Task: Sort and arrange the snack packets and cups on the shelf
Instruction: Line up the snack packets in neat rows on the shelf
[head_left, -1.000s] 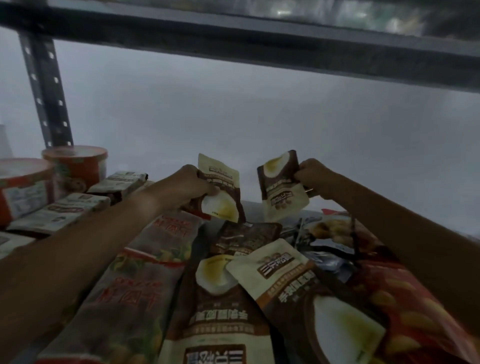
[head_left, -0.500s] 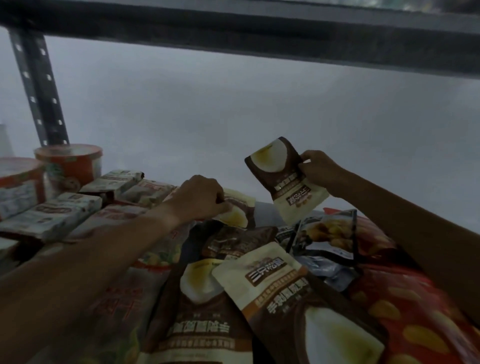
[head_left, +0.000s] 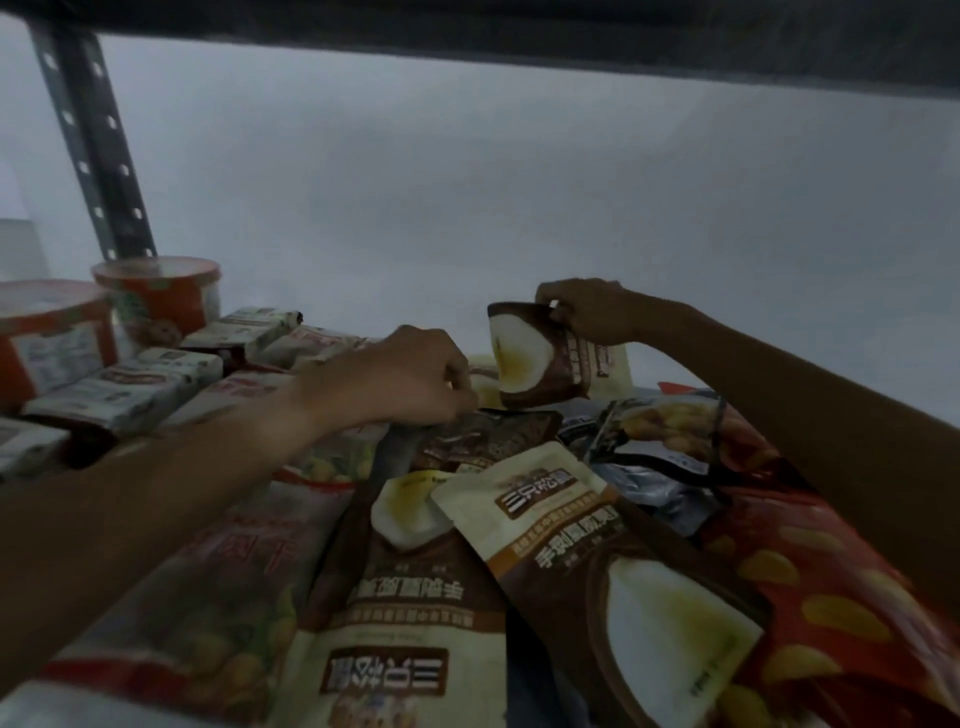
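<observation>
Brown and cream foil is showing on the small snack packet (head_left: 550, 358) that the right hand (head_left: 587, 312) is holding up at the back of the shelf. The fingers are pinching its upper right corner, so the packet is hanging below and to the left of the hand, tilted, its white-and-yellow picture facing the camera. It is sitting clear above the pile, with the pale wall (head_left: 467, 208) behind it.

The left hand (head_left: 410, 379) is reaching in from the left, knuckles up and fingers curled downward onto another small packet (head_left: 483, 379) lying flat just beyond the fingertips. Most of that packet is being hidden by the hand, and whether the fingers are gripping it or only pressing on it cannot be told.

Nearer the camera, two larger brown and cream packets are lying overlapped: one (head_left: 395, 613) flat in the middle, the other (head_left: 613, 582) slanting over its right edge. A red chip bag (head_left: 810, 597) is lying under the right forearm, and a red-printed packet (head_left: 218, 582) is lying under the left forearm. At far left two orange cups (head_left: 156, 296) are standing upright beside a perforated metal upright (head_left: 98, 156), with pale wrapped packs (head_left: 124, 384) lying stacked in front of them.
</observation>
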